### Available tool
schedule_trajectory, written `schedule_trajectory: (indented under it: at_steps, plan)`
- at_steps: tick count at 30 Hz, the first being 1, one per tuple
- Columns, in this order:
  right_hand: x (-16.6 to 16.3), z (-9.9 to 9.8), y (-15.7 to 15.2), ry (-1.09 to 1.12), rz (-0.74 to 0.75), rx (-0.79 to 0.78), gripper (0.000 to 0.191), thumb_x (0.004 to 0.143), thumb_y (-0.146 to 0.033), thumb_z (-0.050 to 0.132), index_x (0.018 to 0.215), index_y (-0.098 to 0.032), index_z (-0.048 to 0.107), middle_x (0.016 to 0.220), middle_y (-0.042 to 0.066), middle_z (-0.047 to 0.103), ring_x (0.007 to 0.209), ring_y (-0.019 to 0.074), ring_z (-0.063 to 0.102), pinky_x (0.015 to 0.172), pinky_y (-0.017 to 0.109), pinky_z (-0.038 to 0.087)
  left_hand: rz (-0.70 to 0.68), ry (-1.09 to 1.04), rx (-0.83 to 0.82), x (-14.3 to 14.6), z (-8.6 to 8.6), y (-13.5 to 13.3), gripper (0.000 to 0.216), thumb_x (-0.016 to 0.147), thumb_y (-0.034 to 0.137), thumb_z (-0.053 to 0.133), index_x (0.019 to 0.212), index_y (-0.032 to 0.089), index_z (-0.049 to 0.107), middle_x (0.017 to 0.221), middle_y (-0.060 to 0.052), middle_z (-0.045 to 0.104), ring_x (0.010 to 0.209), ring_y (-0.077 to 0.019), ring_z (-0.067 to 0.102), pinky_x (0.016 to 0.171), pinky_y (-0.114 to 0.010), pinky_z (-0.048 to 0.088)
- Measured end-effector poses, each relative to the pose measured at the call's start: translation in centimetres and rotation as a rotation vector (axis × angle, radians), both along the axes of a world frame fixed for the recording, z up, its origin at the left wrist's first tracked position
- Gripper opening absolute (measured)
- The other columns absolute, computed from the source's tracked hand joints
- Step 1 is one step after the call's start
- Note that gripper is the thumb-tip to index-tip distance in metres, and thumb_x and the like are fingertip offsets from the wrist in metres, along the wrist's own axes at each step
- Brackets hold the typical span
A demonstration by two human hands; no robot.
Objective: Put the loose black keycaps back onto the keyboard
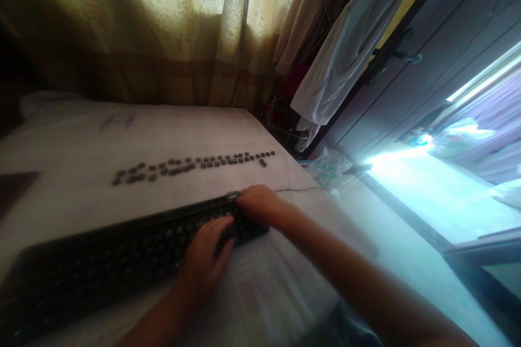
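Note:
A black keyboard [101,260] lies slanted across the white-covered table [171,130]. My left hand [205,260] rests on its right part with the fingers curled down onto the keys. My right hand [260,206] grips the keyboard's far right end, fingers bent over the edge. Beyond the keyboard, several loose dark keycaps [191,165] lie in rows on the cloth. One keycap [262,162] lies a little apart at the right end of the rows.
A thin cable [297,190] runs from the keyboard off the table's right edge. A dark flat object [14,187] sits at the left edge. Curtains [163,27] and hanging clothes [334,65] stand behind; a plastic bag [328,168] lies beside the table.

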State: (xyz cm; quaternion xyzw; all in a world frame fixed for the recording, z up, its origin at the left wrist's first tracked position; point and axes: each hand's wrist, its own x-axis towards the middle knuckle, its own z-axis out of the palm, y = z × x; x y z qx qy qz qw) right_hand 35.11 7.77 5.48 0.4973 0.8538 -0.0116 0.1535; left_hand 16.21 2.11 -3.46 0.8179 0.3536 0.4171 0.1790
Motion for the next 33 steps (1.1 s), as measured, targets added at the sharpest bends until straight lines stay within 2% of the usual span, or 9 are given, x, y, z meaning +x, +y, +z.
schedule_trajectory:
  at_steps: [4, 8, 15, 21, 26, 33]
  plan:
    - [0.6, -0.2, -0.1, 0.062, -0.024, -0.009, 0.022, 0.09, -0.021, 0.056, 0.096, -0.018, 0.076, 0.096, 0.012, 0.075, 0.086, 0.0239, 0.069, 0.068, 0.028, 0.047, -0.006, -0.007, -0.009, 0.0, 0.2, -0.1, 0.036, 0.093, 0.025, 0.051, 0.129, 0.025, 0.052, 0.122, -0.007, 0.067, 0.11, -0.0225, 0.064, 0.095, -0.04, 0.055]
    - [1.8, -0.9, -0.5, 0.228, -0.086, -0.02, 0.019, 0.089, -0.025, 0.061, 0.101, -0.024, 0.077, 0.106, 0.006, 0.073, 0.094, 0.0193, 0.066, 0.076, 0.026, 0.046, -0.009, -0.027, -0.012, 0.1, 0.1, 0.0, 0.036, 0.092, 0.024, 0.051, 0.128, 0.025, 0.053, 0.121, -0.006, 0.067, 0.11, -0.0229, 0.064, 0.095, -0.041, 0.055]
    - [2.9, -2.7, -1.0, 0.443, -0.151, -0.013, 0.02, 0.089, -0.021, 0.064, 0.105, -0.02, 0.076, 0.106, 0.006, 0.072, 0.094, 0.0161, 0.064, 0.084, 0.025, 0.045, 0.006, -0.004, 0.003, 0.1, 0.1, 0.1, 0.034, 0.092, 0.026, 0.051, 0.127, 0.024, 0.053, 0.12, -0.007, 0.068, 0.108, -0.0225, 0.065, 0.094, -0.04, 0.055]
    - [2.9, -2.2, -1.7, 0.442, -0.198, 0.086, 0.024, 0.093, -0.025, 0.059, 0.112, -0.024, 0.073, 0.108, 0.007, 0.07, 0.096, 0.017, 0.063, 0.085, 0.028, 0.044, 0.018, -0.021, -0.004, 0.1, 0.1, 0.1, 0.034, 0.091, 0.025, 0.051, 0.125, 0.025, 0.056, 0.118, -0.006, 0.069, 0.105, -0.0226, 0.066, 0.094, -0.041, 0.055]
    - [1.7, -1.9, -1.7, 0.37, -0.138, 0.061, 0.023, 0.092, -0.034, 0.061, 0.109, -0.024, 0.074, 0.105, 0.006, 0.068, 0.093, 0.0179, 0.062, 0.08, 0.028, 0.043, 0.013, -0.037, -0.01, 0.2, 0.1, 0.1, 0.034, 0.091, 0.025, 0.051, 0.124, 0.025, 0.056, 0.117, -0.006, 0.069, 0.104, -0.0228, 0.067, 0.093, -0.041, 0.056]
    - [1.1, -2.1, -1.1, 0.253, -0.034, 0.082, 0.021, 0.093, -0.033, 0.058, 0.095, -0.021, 0.076, 0.101, 0.007, 0.068, 0.091, 0.0193, 0.06, 0.075, 0.028, 0.042, -0.004, -0.019, -0.018, 0.2, 0.2, 0.1, 0.034, 0.092, 0.025, 0.051, 0.126, 0.025, 0.054, 0.119, -0.006, 0.068, 0.108, -0.023, 0.065, 0.095, -0.041, 0.055]
